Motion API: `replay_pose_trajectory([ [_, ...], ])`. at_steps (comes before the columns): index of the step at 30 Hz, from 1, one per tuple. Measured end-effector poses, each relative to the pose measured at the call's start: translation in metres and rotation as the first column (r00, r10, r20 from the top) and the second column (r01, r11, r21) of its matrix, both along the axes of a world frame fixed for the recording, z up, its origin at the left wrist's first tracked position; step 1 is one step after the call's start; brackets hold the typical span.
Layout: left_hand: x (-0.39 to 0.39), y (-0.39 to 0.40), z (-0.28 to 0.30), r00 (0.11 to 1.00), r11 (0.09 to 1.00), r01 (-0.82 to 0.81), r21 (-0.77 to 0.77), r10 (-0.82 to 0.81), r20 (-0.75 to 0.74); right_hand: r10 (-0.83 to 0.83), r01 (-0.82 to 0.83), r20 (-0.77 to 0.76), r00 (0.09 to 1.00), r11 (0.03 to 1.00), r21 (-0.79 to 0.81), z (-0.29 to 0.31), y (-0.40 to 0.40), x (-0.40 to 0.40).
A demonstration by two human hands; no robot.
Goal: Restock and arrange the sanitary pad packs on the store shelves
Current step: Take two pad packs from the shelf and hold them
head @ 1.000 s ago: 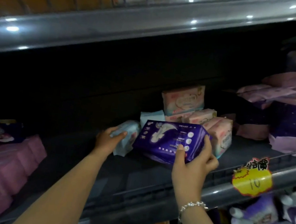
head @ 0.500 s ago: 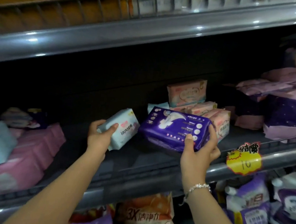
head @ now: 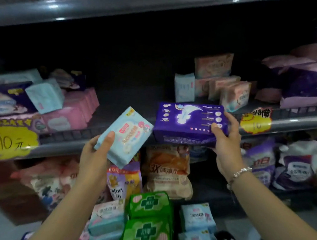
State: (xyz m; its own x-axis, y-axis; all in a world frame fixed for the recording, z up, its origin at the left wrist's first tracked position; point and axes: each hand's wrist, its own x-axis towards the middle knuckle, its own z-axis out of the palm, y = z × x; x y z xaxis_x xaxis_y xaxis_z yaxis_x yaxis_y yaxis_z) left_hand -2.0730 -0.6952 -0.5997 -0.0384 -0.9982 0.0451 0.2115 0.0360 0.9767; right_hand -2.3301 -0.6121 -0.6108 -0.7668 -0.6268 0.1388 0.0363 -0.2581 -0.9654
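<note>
- Both packs have come off the grey shelf [head: 103, 102] and now sit in front of its edge.
- Left hand [head: 94, 155] grasps the light blue pack [head: 126, 135], long side tilted up-right.
- Right hand [head: 227, 137] grasps the purple pack [head: 187, 121], long side lying level along the shelf edge.

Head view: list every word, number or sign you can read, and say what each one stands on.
"10元": handwritten on the yellow price tag at the left of the shelf rail.
"10": on the yellow price tag at the right of the rail, under two characters too blurred to read.
"3X": on the orange bag one shelf down; the characters after it are blurred.
Print on the light blue pack in the left hand and the purple pack in the right hand: too small to read.
</note>
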Motion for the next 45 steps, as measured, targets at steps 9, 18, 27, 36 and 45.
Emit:
replay_pose_trajectory([
  [9, 0.000, 0.029, -0.092, 0.964, 0.895, 0.255, 0.365, -0.208, -0.164, -0.063, 0.095, -0.181, 0.981, 0.980, 0.175, -0.038, 0.041, -0.016],
  [18, -0.070, 0.065, -0.143, 0.897, 0.746, 0.375, 0.550, -0.443, -0.011, -0.150, 0.173, -0.143, 0.978, 0.971, 0.166, -0.047, 0.045, -0.047],
  [27, -0.115, 0.135, -0.178, 0.874, 0.485, 0.474, 0.735, -0.360, -0.327, -0.059, 0.053, 0.055, 0.997, 0.993, 0.101, -0.056, 0.047, -0.050],
  [36, -0.110, 0.178, -0.228, 0.859, 0.365, 0.503, 0.783, -0.309, -0.407, -0.047, 0.028, 0.144, 0.988, 0.991, 0.129, -0.066, 0.066, -0.055],
  [45, -0.094, 0.194, -0.284, 0.899, 0.342, 0.411, 0.845, -0.307, -0.313, 0.023, -0.032, 0.133, 0.991, 0.997, 0.068, -0.075, 0.059, -0.042],
])
